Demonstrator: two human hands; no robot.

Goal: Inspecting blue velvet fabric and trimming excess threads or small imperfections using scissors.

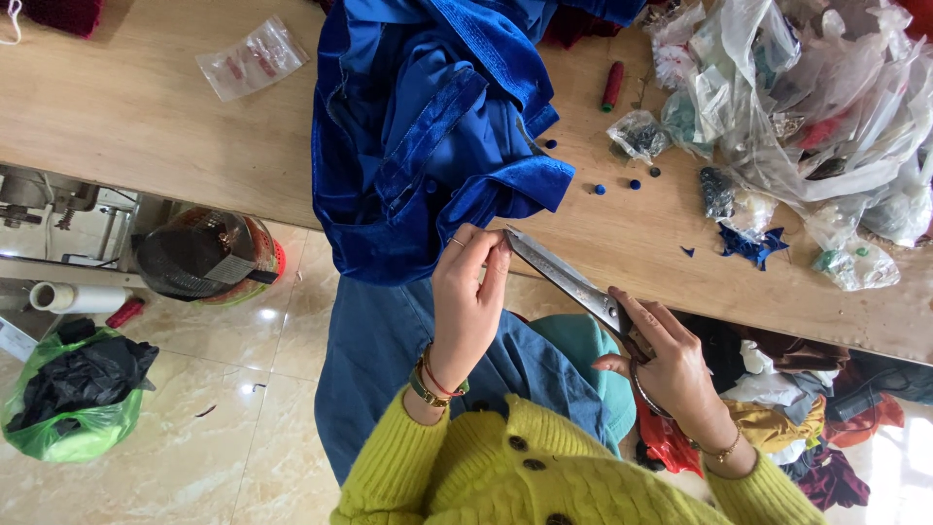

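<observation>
1. Seen from above at a wooden worktable (146,117): left hand (466,301) raised, thumb and forefinger pressed together on something too small to make out, right at the tips of the scissors (569,282).

2. Right hand (671,365) closed through the scissor handles, fingers curled around the loops; blades nearly shut, pointing up and left toward the pinching fingertips.

3. Blue velvet garment (428,136) heaped on the table, its lower edge spilling over the table rim just beside the left hand, close above the blade tips.

4. Small blue buttons (600,189) scattered loose on the tabletop to the right of the garment, a red thread spool (612,86) further back, a pile of clear plastic bags (816,107) at the far right.

5. Likely hazard: blade tips almost touching the left fingertips; a closing snip with the pinch too near could nick skin.

6. Second risk, judged from the overlap: a fold of velvet hanging by the blades could get caught in the cut and be gashed.

7. Lesser risk: loose buttons near the table's edge could be brushed to the tiled floor (243,437) by a shifting sleeve or cloth.
</observation>
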